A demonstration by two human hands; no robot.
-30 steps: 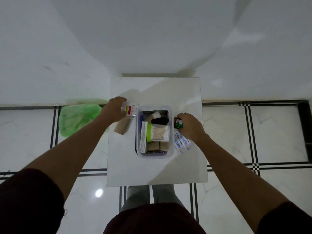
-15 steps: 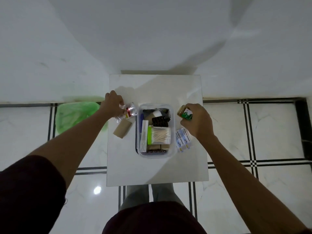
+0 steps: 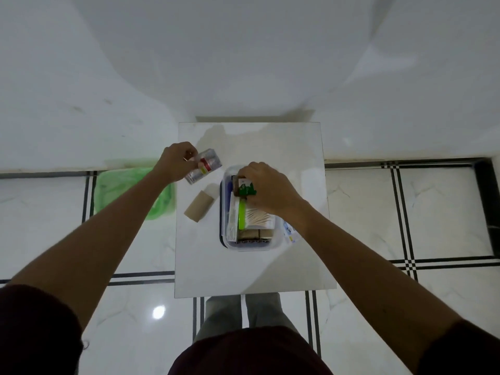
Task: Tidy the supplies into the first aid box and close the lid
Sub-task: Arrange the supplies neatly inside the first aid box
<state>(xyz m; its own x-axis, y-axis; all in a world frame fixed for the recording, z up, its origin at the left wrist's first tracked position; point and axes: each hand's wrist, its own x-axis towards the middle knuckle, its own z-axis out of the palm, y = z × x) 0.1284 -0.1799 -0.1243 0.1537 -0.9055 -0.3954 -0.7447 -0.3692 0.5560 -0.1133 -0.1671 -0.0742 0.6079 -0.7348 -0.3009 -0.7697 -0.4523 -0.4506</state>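
A clear plastic first aid box sits open on a small white table, packed with a cotton swab pack, brown rolls and other supplies. My right hand is over the far end of the box, shut on a small green-and-white bottle lying low among the contents. My left hand is left of the box, above the table, holding a clear bottle with a red label. A brown cardboard roll lies on the table left of the box. White-and-blue sachets peek out right of the box. No lid is visible.
A green plastic bag lies on the tiled floor left of the table. A white wall rises behind the table. My legs are under the table's near edge.
My right hand carried the green-and-white bottle from the right of the box to over its far end and lowered it inside. My left hand lifted the clear bottle a little, up and away.
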